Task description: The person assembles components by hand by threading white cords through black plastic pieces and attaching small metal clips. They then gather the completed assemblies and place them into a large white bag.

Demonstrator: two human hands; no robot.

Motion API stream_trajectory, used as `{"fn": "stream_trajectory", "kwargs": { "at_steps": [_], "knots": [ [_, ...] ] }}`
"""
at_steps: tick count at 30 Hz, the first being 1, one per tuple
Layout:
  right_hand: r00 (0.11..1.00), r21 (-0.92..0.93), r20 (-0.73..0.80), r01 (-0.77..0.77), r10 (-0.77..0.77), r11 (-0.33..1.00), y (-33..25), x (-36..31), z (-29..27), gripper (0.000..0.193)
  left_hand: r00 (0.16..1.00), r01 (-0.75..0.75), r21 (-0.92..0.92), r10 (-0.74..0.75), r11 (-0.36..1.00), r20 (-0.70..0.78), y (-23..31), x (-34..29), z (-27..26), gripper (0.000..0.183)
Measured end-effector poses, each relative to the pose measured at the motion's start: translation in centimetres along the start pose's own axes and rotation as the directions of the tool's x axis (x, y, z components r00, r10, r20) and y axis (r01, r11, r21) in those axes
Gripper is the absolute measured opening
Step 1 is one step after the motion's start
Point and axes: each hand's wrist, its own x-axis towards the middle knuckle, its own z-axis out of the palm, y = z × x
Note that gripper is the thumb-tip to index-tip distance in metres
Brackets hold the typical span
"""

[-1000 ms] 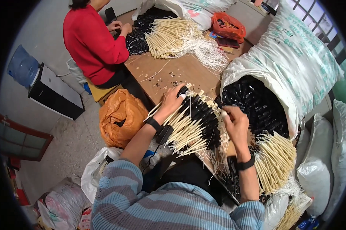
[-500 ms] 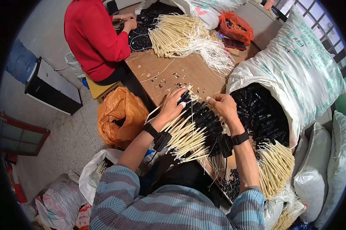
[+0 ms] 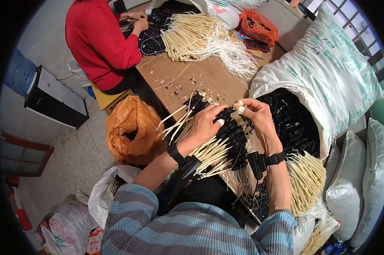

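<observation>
Two bare hands worked over a fan of cream rods (image 3: 211,154) at the near edge of the brown surface (image 3: 175,80). The rods pointed toward the wearer's body, and their black caps (image 3: 231,128) formed a row along the upper right side. The left hand (image 3: 205,125) lay palm down across the rods and caps, fingers bent; whether its grip closed on any one of them could not be told. A few rods jutted out to its left. The right hand (image 3: 260,115) stood just beside it, its grip narrow, thumb and forefinger pinched on a small pale piece (image 3: 238,103) above the caps. To the right, a white sack (image 3: 315,70) lay tilted, its mouth full of black parts (image 3: 287,123); below it was a side bundle (image 3: 307,182) of similar rods. A far bundle (image 3: 192,38) with white strings (image 3: 230,57) lay near a co-worker in red (image 3: 100,44). An orange bag (image 3: 132,121) stood left of the surface.
</observation>
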Motion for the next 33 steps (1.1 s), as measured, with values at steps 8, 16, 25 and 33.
{"fn": "stream_trajectory", "kwargs": {
  "at_steps": [8, 16, 25, 33],
  "knots": [
    [0.995, 0.211, -0.081, -0.037, 0.055, 0.977, -0.5, -2.2, 0.7, 0.016, 0.998, -0.047, 0.105, 0.050, 0.993, -0.026, 2.1, -0.7, 0.2, 0.048],
    [0.944, 0.053, -0.213, 0.270, -0.253, 0.962, 0.1, -4.3, 0.7, 0.024, 0.984, -0.103, 0.310, 0.142, 0.945, -0.108, 1.6, -1.3, -0.5, 0.040],
    [0.989, -0.138, -0.089, 0.108, -0.121, 0.985, 0.2, -4.5, 1.0, 0.016, 0.982, -0.084, 0.183, 0.113, 0.979, -0.153, 2.2, -1.2, -0.2, 0.038],
    [0.850, -0.485, -0.175, 0.364, -0.496, 0.795, -0.8, -6.2, 1.9, 0.026, 0.991, 0.047, 0.158, -0.026, 0.986, -0.133, 3.4, -0.9, -0.9, 0.040]
  ]
}}
